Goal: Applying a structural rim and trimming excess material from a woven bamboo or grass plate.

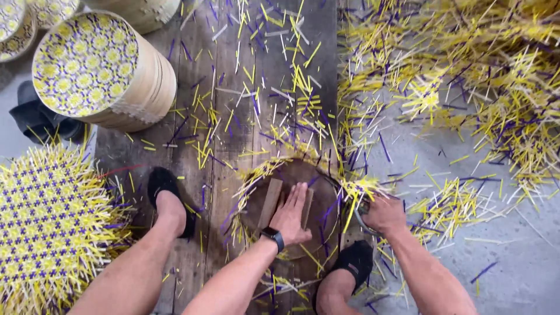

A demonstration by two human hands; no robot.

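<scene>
Strip-littered plank floor (233, 175); left hand (290, 214) flat on basket (326, 198); right hand (382, 214) clenching rim.

One camera sits on my head and looks almost straight down, close over my forearms, feet and the wooden boards (233, 175) below me. Its view reaches outward to the grey floor (525, 256) on my right side.

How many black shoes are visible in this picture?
2: one black shoe left of the left hand, the other black shoe below the right hand. No others show.
</scene>
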